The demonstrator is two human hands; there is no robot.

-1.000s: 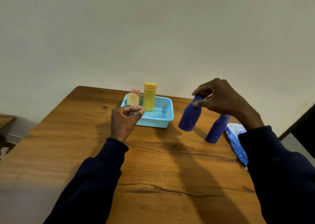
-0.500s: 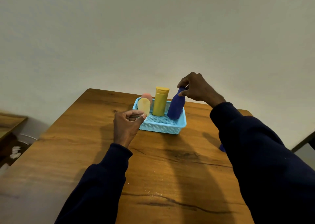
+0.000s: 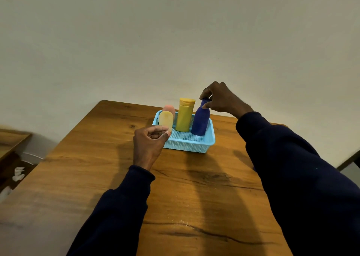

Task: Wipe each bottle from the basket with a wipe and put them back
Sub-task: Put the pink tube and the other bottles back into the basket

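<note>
A plain home room, seemingly; wooden table [image 3: 78, 178] against a bare wall [image 3: 175, 41].

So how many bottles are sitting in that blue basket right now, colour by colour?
Purple bottle, its neck in the right hand: 1
Yellow bottle: 1
Pale yellow bottle: 1
Pink bottle: 1
Total in the basket: 4

Basket [image 3: 187, 145] at far middle of surface [image 3: 78, 178], four bottles upright inside: two small left, tall bottle [image 3: 184, 115] middle, narrow-necked bottle [image 3: 200, 121] right.
</note>
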